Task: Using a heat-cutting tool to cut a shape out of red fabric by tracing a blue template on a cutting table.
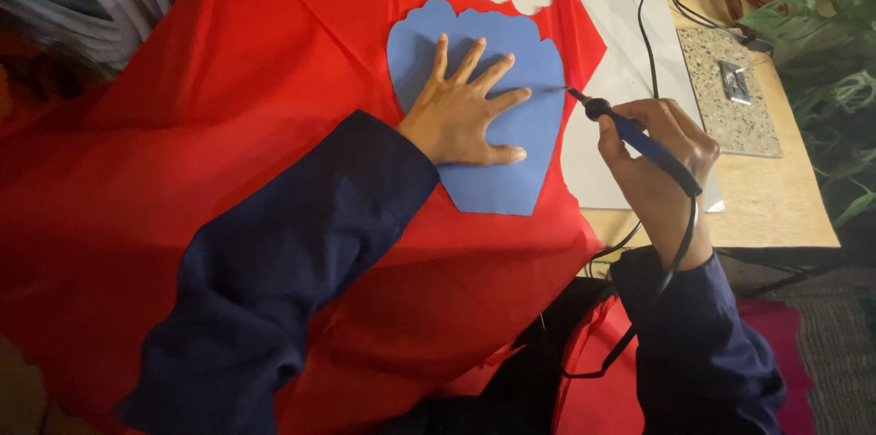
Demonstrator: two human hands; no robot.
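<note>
My left hand lies flat with fingers spread on a blue scalloped paper template, pressing it onto a large red cloth. My right hand grips a blue-handled corded hot tool like a pen. Its thin metal tip touches the template's right edge, just beyond my left fingertips. The tool's black cord runs down past my right wrist. Both arms wear dark blue sleeves.
A white sheet lies under the cloth on a wooden table. A speckled stone slab with a small metal piece sits at the right. Black cables run to the back. Green leaves stand beyond the table's right edge.
</note>
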